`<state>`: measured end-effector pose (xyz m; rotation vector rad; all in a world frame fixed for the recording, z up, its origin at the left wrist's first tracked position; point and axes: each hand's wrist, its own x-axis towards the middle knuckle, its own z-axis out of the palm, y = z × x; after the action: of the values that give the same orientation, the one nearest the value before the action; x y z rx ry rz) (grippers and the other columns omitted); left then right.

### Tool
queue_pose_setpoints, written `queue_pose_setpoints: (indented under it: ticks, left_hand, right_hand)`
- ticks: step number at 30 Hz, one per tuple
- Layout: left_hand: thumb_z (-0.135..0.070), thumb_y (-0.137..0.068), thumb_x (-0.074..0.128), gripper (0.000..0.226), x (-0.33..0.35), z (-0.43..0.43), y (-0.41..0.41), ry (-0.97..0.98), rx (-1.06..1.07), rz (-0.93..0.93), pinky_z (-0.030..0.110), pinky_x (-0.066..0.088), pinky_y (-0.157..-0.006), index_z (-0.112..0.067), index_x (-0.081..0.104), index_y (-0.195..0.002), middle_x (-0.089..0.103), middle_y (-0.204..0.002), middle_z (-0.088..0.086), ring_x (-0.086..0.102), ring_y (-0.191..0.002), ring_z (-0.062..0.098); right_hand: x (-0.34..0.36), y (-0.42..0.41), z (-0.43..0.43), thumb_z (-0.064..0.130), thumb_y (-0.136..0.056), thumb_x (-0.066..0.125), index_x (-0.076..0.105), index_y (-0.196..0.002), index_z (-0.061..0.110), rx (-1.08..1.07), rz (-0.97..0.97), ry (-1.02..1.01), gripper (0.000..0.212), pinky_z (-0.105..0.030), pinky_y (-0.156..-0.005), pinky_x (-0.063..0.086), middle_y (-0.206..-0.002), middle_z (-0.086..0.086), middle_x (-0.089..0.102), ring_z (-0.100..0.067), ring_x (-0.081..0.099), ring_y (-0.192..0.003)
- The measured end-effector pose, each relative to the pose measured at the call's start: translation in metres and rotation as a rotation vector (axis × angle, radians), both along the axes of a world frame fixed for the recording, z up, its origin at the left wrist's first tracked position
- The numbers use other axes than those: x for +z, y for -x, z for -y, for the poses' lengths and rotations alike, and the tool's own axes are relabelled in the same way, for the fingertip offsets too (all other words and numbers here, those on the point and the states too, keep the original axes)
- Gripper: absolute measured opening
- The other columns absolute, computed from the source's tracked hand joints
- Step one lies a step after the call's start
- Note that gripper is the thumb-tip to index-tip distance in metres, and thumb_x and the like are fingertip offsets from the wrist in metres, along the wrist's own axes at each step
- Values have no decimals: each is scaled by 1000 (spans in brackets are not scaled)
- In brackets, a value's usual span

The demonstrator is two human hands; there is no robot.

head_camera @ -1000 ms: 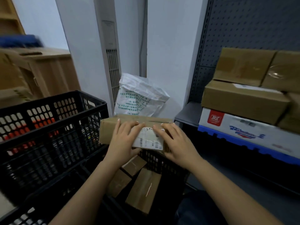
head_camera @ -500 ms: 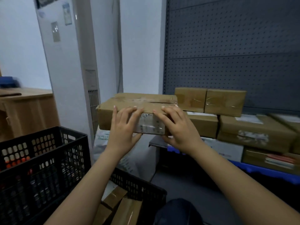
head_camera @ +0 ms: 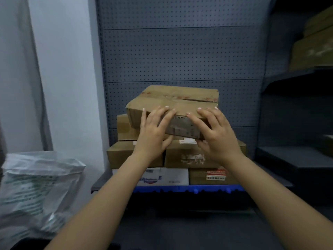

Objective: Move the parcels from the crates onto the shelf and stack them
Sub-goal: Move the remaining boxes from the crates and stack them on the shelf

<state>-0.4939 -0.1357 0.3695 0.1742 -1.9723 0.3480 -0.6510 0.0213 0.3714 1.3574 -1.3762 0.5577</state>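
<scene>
The box (head_camera: 173, 100) has come up from the crate and now hangs tilted just over the stack (head_camera: 189, 156) at the shelf's (head_camera: 187, 189) front edge. The left hand (head_camera: 153, 134) and right hand (head_camera: 216, 136) grip its near side, so it likely only needs lowering flat.

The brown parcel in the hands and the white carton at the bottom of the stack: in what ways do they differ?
The brown parcel is taped cardboard; the white carton carries blue and red print. The brown parcel is tilted, gripped by the left hand and right hand; the white carton lies flat on the shelf. The brown parcel is topmost; the white carton has other boxes on it. Both are rectangular boxes.
</scene>
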Motion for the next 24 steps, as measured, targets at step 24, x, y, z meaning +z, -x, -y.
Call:
queue_pose_setpoints:
  ticks: [24]
  left_hand:
    - [-35, -89, 61, 68, 2, 29, 249, -35, -145, 230, 53, 3, -117, -29, 28, -148, 36, -146, -1, 27, -138, 18]
  right_hand:
    - [-8, 228, 0, 15, -61, 84, 44, -138, 19, -279, 166, -117, 87, -56, -111, 30, -131, -12, 50, -35, 42, -123]
